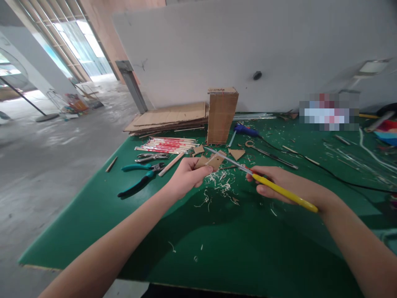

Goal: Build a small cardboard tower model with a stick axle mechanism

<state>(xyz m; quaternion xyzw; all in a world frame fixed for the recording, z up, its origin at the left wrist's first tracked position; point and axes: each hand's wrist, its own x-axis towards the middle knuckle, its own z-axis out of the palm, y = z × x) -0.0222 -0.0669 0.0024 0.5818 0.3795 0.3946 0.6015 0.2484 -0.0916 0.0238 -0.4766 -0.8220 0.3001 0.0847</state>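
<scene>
My left hand (pixel 192 176) is closed on a small piece of cardboard (pixel 215 160), pinched between thumb and fingers. A yellow-handled knife (pixel 283 192) with a long, thin metal blade is in my right hand (pixel 276 180), its handle slanting back towards my wrist. The blade crosses at the cardboard piece; whether it touches is hard to tell. Pale curled shavings (pixel 225 182) lie on the green table (pixel 248 252) below both hands. Small cardboard scraps (pixel 236 154) are just beyond them. Teal-handled cutting pliers (pixel 141 178) lie left of my left hand.
An upright cardboard box (pixel 221 118) stands near the wall, beside stacked cardboard sheets (pixel 173 116). Wrapped wooden sticks (pixel 170 145) lie in front of the sheets. A blue glue gun (pixel 246 130) trails a black cable (pixel 297 155) rightward. A metal wrench-like tool (pixel 271 155) lies nearby.
</scene>
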